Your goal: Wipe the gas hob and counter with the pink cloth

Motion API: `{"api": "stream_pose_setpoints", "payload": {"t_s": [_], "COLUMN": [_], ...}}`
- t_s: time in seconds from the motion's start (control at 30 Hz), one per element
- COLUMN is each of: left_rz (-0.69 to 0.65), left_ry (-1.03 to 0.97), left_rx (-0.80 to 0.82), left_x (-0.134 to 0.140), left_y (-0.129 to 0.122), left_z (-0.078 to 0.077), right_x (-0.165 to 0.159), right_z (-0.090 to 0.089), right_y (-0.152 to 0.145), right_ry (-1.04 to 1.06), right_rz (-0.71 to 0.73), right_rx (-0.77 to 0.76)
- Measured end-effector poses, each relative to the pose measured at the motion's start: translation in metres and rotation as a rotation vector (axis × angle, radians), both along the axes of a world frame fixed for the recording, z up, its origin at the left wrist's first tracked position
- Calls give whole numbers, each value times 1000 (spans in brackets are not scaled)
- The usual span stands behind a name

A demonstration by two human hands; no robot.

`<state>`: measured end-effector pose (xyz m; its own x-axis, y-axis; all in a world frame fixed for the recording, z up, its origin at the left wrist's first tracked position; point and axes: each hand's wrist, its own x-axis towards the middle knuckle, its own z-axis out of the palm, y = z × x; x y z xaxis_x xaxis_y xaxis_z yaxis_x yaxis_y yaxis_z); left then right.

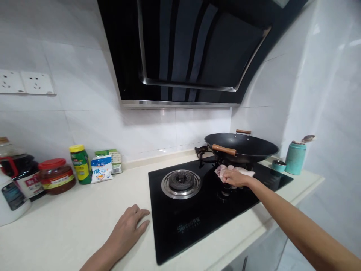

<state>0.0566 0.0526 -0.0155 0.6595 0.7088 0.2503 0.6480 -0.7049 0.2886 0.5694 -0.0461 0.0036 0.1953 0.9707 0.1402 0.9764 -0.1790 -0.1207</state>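
Note:
My right hand (pixel 233 177) presses a pale pinkish cloth (pixel 244 172) onto the black glass cooktop (pixel 194 210), just in front of the wok. Its fingers are closed on the cloth, and part of the cloth is hidden under them. The black wok (pixel 242 145), with two wooden handles, sits over the right burner. To the left, my left hand (pixel 128 227) rests on the pale countertop beside the cooktop's left edge. Its fingers are apart and it holds nothing. The left burner (pixel 181 183) is bare, with its round metal drip ring showing.
A dark range hood (pixel 191 49) overhangs the cooktop. Along the left wall stand bottles, a red-lidded jar (pixel 57 175), a yellow-capped green container (pixel 81 164) and a salt packet (pixel 101 169). A turquoise canister (pixel 295 158) and a small turquoise cup (pixel 279 166) stand at the right.

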Motion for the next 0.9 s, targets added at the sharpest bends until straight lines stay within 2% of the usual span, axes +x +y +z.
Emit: {"api": "stream_pose_setpoints", "payload": {"t_s": [0.1, 0.17, 0.37, 0.57, 0.67, 0.9], "left_rz": [-25, -29, -8, -12, -7, -12], "left_ry": [10, 18, 37, 45, 52, 38], "left_rx": [-1, 11, 30, 32, 44, 28], "left_x": [-1, -1, 0, -1, -1, -2], "left_y": [1, 1, -1, -2, -3, -1], "left_z": [-1, -1, 0, 1, 2, 0], "right_x": [-2, 4, 16, 18, 20, 3], "right_z": [-2, -3, -9, 11, 20, 11], "right_y": [-14, -22, -30, -39, -43, -33], "right_ry": [20, 44, 122, 148, 133, 17], "right_rz": [177, 211, 41, 127, 122, 67], "right_rx": [-67, -70, -64, -110, -108, -106]}}
